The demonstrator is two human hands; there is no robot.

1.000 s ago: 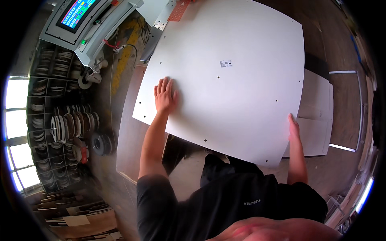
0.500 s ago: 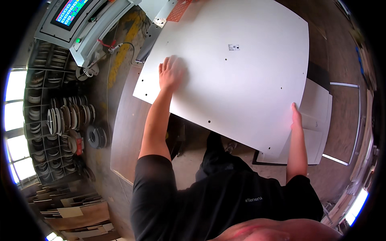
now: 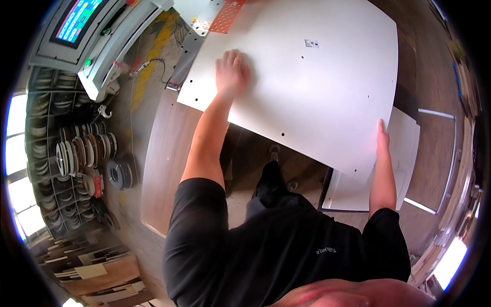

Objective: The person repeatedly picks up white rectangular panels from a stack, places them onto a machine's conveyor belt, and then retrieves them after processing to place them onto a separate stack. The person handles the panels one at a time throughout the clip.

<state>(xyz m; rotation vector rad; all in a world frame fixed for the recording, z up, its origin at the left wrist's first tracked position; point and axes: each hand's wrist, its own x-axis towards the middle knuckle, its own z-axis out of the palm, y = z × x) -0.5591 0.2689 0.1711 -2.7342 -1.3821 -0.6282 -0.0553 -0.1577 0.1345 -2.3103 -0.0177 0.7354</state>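
A large white panel (image 3: 307,87), with several small drilled holes and a little printed label (image 3: 312,44), stretches in front of me. My left hand (image 3: 232,77) lies flat on its upper face near the left side, fingers extended. At the right edge, my right hand (image 3: 382,137) grips the panel with the thumb on top; the other fingers are hidden beneath. The panel's far left part meets an orange perforated plate (image 3: 227,18) on a machine.
Machine control screen (image 3: 77,21) at upper left. A brown board (image 3: 166,153) lies left of my legs; more white panels (image 3: 348,192) are stacked at right under the held one. Edge-banding rolls (image 3: 84,151) fill a rack at left. Board offcuts (image 3: 110,276) lie lower left.
The white panel has shifted away from me and slightly to the right, with both hands moving along on it. More of the floor and my feet shows below its near edge.
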